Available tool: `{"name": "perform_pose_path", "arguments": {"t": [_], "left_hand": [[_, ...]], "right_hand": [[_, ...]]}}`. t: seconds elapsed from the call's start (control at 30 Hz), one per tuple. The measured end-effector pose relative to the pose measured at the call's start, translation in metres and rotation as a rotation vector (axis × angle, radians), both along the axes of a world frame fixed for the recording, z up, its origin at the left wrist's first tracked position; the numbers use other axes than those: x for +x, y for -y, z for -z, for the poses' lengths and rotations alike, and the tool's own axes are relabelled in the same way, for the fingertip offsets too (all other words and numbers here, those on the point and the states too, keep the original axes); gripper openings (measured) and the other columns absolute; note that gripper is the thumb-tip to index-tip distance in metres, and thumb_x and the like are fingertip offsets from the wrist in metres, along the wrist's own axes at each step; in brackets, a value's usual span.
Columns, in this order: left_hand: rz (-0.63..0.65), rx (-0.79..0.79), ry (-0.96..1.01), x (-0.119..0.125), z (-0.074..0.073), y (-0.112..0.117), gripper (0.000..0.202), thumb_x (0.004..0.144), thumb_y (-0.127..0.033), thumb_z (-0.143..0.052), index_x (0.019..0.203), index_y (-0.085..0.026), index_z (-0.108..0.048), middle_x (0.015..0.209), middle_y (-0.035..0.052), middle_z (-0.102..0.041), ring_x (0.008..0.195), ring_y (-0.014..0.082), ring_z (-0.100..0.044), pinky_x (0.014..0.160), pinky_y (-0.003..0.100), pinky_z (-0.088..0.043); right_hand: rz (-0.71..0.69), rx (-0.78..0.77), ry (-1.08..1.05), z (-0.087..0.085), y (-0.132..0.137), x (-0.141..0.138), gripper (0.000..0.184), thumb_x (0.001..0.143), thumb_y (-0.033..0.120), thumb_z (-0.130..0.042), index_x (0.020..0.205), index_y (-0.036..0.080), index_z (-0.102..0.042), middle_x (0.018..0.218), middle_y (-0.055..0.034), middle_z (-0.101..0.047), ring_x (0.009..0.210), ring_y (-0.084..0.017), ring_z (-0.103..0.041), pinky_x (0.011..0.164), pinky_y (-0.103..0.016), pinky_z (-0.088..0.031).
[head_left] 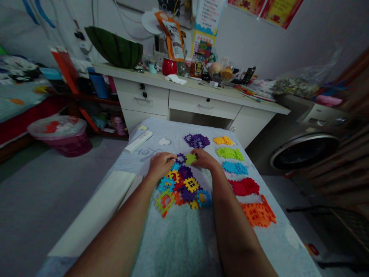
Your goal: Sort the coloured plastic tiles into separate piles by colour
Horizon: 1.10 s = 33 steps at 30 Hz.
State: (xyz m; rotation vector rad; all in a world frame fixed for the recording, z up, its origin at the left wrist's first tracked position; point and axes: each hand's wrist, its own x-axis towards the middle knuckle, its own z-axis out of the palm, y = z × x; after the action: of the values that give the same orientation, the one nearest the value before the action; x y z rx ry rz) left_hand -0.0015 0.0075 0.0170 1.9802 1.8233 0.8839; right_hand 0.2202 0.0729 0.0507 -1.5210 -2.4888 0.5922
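Note:
My left hand (160,164) rests on the cloth-covered table (173,238), fingers pinched on a small purple interlocking tile (181,157). My right hand (205,158) is closed on a green tile (190,158) right beside it; the two tiles touch. Just below both hands lies a mixed heap of coloured tiles (181,187). To the right, sorted piles run in a line: purple (197,141), yellow (224,141), green (230,153), blue (235,167), red (244,186) and orange (258,212).
A white remote (138,141) and a white scrap (164,141) lie at the table's far end. A white desk (190,96) with a half watermelon (115,48) stands behind. A washing machine (305,150) is on the right, a pink bin (62,134) on the left floor.

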Motion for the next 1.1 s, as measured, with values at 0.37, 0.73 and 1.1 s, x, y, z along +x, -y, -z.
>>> {"name": "perform_pose_path", "arguments": {"t": [0.37,0.73,1.1], "left_hand": [[-0.019,-0.003,-0.002,0.002,-0.002,0.001,0.023,0.083,-0.035,-0.053,0.093,-0.03,-0.073,0.106,-0.0026,-0.073,0.107,0.0223,-0.06,0.095,0.037,-0.041],[-0.009,-0.002,0.003,0.001,0.0,0.0,0.023,0.083,-0.036,-0.053,0.092,-0.03,-0.073,0.104,-0.0024,-0.073,0.104,0.0218,-0.062,0.095,0.037,-0.043],[0.001,0.012,-0.002,-0.001,0.003,-0.002,0.025,0.082,-0.037,-0.051,0.094,-0.031,-0.073,0.106,-0.003,-0.073,0.107,0.0224,-0.061,0.096,0.036,-0.043]], "right_hand": [[0.155,0.024,-0.238,-0.007,-0.006,0.032,0.024,0.07,0.017,-0.067,0.094,0.017,-0.066,0.097,-0.0022,-0.067,0.082,-0.014,-0.058,0.077,-0.026,-0.044],[0.168,-0.049,-0.16,-0.004,-0.001,0.017,0.02,0.065,0.012,-0.068,0.081,0.017,-0.058,0.074,0.0028,-0.06,0.066,-0.011,-0.053,0.06,-0.021,-0.039],[0.886,0.111,-0.992,-0.007,-0.017,0.066,0.016,0.07,0.012,-0.052,0.081,0.021,-0.044,0.061,0.0087,-0.05,0.046,-0.01,-0.06,0.045,-0.019,-0.047]]}}
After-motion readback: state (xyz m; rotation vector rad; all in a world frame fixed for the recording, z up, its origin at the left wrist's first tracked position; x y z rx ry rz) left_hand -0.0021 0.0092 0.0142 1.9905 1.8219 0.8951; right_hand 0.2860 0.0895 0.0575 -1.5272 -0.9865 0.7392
